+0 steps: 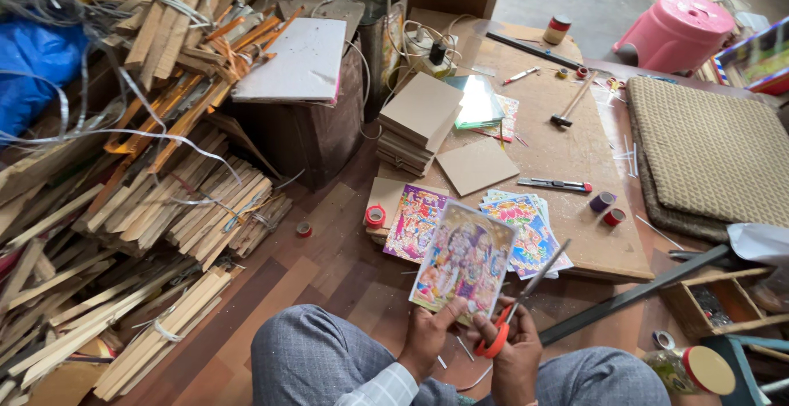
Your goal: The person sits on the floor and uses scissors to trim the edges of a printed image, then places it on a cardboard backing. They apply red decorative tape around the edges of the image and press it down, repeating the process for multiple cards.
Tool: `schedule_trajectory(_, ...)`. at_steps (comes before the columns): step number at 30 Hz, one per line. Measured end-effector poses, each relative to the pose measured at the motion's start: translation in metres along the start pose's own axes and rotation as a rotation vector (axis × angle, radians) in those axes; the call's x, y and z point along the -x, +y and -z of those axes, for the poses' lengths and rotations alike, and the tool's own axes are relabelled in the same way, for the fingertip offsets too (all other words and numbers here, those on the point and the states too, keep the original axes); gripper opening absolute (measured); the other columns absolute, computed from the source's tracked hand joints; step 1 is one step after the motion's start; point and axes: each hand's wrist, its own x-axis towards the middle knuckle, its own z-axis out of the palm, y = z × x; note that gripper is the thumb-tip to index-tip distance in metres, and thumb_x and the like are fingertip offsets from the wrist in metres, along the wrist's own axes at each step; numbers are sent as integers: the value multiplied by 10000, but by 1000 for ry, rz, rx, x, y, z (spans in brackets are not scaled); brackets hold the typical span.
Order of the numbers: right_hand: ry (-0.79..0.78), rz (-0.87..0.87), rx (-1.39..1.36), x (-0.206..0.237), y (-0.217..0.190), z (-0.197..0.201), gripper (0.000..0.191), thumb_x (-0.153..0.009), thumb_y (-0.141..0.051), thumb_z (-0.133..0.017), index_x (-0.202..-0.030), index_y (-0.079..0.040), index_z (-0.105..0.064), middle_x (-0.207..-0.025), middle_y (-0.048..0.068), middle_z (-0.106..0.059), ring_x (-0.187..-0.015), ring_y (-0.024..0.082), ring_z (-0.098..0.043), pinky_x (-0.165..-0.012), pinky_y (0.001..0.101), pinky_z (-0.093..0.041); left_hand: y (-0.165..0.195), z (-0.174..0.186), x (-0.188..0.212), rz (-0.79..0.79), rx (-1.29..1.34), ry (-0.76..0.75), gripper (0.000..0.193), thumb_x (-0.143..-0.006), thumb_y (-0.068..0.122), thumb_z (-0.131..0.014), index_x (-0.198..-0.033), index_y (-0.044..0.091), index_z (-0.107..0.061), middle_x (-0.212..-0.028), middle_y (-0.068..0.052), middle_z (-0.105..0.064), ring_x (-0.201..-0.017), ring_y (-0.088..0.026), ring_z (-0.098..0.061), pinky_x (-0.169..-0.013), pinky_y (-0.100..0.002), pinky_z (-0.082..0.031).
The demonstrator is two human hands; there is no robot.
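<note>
The left hand pinched the lower edge of a colourful print, its grip closed on the card and holding it upright just ahead of the knees. The right hand was closed through the orange handles of the scissors, whose blades ran up along the print's right edge. To my eye the cut would go best with the card held taut close to the blades, fed steadily, and long strokes kept parallel to the picture's border, thumb clear of the blade line.

Just beyond the hands, more prints lay fanned on a board, with a red tape roll to the left of them. Farther off lay a knife, a stack of cardboard and a hammer. Far left of the grip, wood strips were heaped.
</note>
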Motion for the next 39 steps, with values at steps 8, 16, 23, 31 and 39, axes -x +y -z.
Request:
schedule_trajectory(8, -436, -154, 29, 4, 35, 11, 516, -783, -151, -771, -1236, 23, -594, -663, 115, -640, -459, 210, -660, -387, 339, -533, 49, 10, -20, -115, 191, 119, 371, -974, 178, -639, -1300, 10, -583, -1064, -82, -733, -828, -178, -748, -615, -322, -647)
schedule_trajectory(16, -613, -307, 72, 18, 45, 11, 606, -763, -250, -805, -1253, 24, -578, -618, 134, -618, -437, 220, -626, -414, 300, -470, 61, 10, -20, -124, 232, 186, 336, -975, 167, -650, -1269, 6, -624, -1080, -92, -728, -852, -181, -748, -646, -318, -648)
schedule_trajectory(23, -499, -302, 133, 29, 32, -2, 559, -716, -179, -849, -1190, 38, -648, -712, 73, -596, -497, 186, -620, -419, 330, -517, 52, 8, -17, -131, 222, 235, 338, -952, 162, -668, -1255, 18, -625, -1078, -97, -739, -864, -188, -755, -688, -341, -662)
schedule_trajectory(31, -455, -315, 140, 29, 32, -4, 522, -740, -128, -839, -1203, 32, -660, -692, 90, -614, -455, 184, -608, -397, 325, -507, 49, 6, -17, -116, 231, 231, 361, -953, 166, -672, -1277, 18, -614, -1105, -107, -733, -883, -194, -759, -694, -340, -658)
schedule_trajectory(39, -451, -302, 137, 29, 32, -3, 533, -730, -135, -853, -1195, 35, -655, -694, 64, -592, -455, 171, -604, -389, 320, -502, 47, 8, -18, -120, 231, 216, 372, -955, 166, -667, -1288, 15, -597, -1110, -115, -726, -881, -210, -758, -696, -358, -665)
